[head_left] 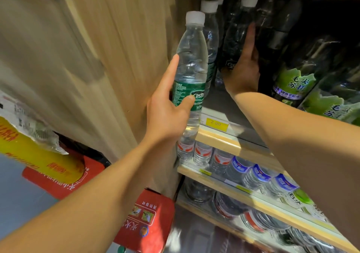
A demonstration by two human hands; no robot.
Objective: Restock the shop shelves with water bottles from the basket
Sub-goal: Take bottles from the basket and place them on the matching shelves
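My left hand point(169, 108) grips a clear water bottle point(191, 58) with a white cap and a green label, upright in front of the shelf's left end. My right hand point(244, 68) reaches into the upper shelf point(220, 136) and holds a second bottle point(236, 36) of the same kind, set deep among several white-capped bottles. Its thumb points up along that bottle's side. The basket is out of view.
Dark soda-water bottles with green labels point(290, 85) fill the shelf's right side. A yellow price tag point(216, 124) sits on the shelf edge. Lower shelves hold red-labelled point(202, 152) and blue-labelled bottles point(261, 175). A wooden side panel point(120, 58) stands left; red boxes point(148, 219) lie below.
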